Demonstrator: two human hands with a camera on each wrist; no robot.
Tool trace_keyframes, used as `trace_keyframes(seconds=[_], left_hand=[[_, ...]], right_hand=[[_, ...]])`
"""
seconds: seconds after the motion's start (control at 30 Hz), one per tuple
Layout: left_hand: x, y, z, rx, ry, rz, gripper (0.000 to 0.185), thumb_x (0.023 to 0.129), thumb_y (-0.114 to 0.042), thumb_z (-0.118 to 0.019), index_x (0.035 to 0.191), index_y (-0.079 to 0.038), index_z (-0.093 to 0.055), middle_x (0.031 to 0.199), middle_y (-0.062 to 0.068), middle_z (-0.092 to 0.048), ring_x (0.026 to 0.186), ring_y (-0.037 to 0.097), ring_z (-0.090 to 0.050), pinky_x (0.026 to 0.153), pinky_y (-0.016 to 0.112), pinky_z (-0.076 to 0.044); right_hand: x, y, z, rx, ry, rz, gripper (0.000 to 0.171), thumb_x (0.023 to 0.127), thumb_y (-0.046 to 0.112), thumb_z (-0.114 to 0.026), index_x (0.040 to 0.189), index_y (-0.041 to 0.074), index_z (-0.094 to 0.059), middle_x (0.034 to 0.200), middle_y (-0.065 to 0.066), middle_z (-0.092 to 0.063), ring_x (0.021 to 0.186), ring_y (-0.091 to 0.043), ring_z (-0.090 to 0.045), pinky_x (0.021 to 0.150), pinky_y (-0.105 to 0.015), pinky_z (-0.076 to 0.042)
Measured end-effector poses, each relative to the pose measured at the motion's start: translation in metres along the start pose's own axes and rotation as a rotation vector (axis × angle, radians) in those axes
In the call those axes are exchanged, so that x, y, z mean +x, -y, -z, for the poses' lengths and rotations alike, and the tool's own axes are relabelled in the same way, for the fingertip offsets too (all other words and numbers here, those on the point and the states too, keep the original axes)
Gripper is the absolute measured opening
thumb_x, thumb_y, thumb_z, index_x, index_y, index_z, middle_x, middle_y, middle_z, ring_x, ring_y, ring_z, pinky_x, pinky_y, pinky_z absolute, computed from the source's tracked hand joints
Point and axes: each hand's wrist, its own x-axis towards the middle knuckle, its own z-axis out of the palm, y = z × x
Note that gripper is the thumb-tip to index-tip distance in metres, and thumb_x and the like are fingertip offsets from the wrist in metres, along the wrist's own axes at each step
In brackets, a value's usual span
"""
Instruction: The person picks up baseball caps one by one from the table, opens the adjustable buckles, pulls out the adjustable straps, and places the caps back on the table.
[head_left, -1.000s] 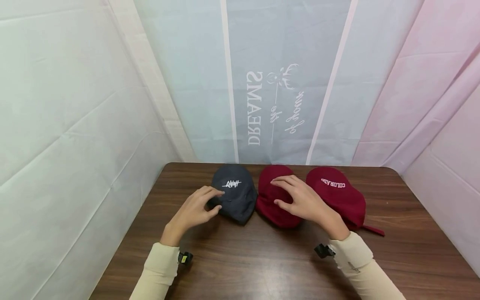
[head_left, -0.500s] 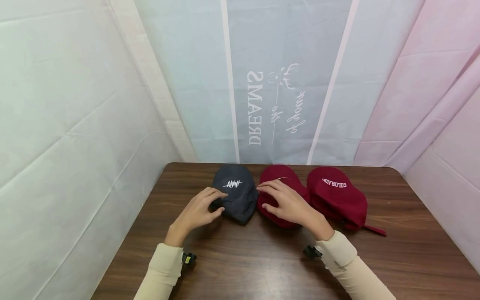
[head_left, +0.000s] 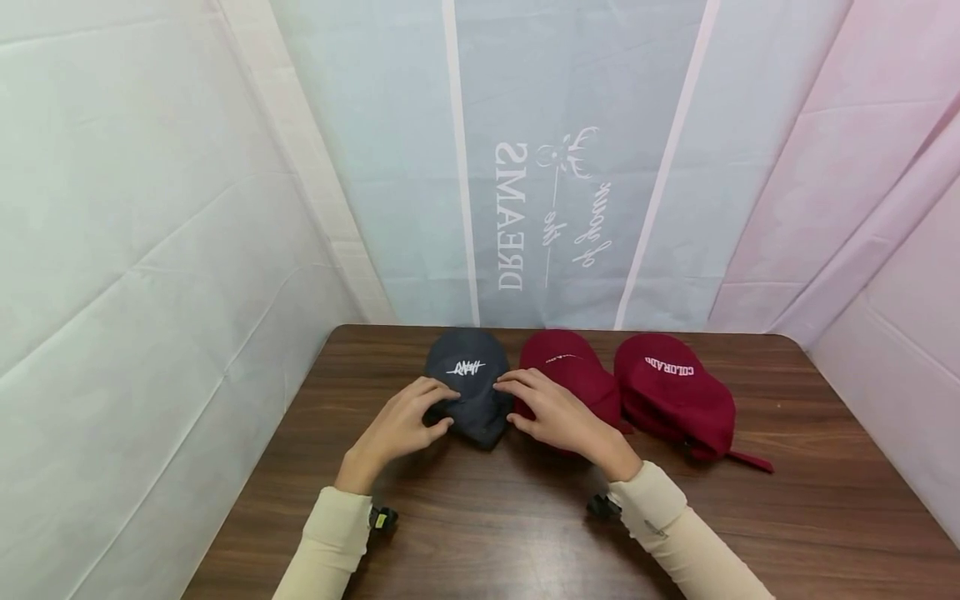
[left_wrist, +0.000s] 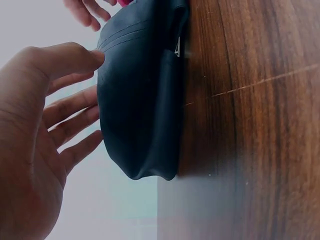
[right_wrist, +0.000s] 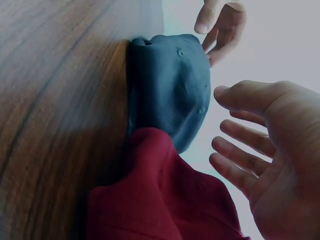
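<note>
Both hands lay slack on my feed, gripping nothing: left hand (head_left: pixel 396 425) fingertips touched the dark grey fabric cap (head_left: pixel 468 383); right hand (head_left: pixel 558 412) rested at the cap's right edge. Beside that cap sat a maroon fabric cap (head_left: pixel 577 371).

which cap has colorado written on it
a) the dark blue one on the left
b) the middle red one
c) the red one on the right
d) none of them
c: the white COLORADO lettering sits on the right red cap, while the dark blue cap carries a different white mark.
</note>
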Motion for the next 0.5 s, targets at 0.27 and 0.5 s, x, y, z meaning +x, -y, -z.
trace_keyframes(seconds=[0.27,0.5], left_hand=[[0.0,-0.003,-0.002,-0.001,0.013,0.026,0.033,0.093,-0.019,-0.083,0.124,-0.014,-0.075,0.124,0.001,-0.071,0.114,0.018,-0.067,0.096,0.04,-0.059],[0.002,-0.003,-0.007,0.0,0.047,0.067,0.035,0.094,-0.021,-0.083,0.127,-0.014,-0.073,0.127,0.001,-0.07,0.119,0.018,-0.067,0.1,0.04,-0.058]], right_hand=[[0.002,0.001,-0.012,-0.034,-0.03,0.049,0.052,0.092,0.016,-0.083,0.142,0.01,-0.066,0.149,-0.007,-0.06,0.138,-0.025,-0.055,0.11,-0.038,-0.054],[0.004,0.001,-0.022,-0.076,-0.044,0.083,0.059,0.092,0.017,-0.085,0.145,0.008,-0.063,0.151,-0.008,-0.06,0.137,-0.025,-0.056,0.111,-0.038,-0.053]])
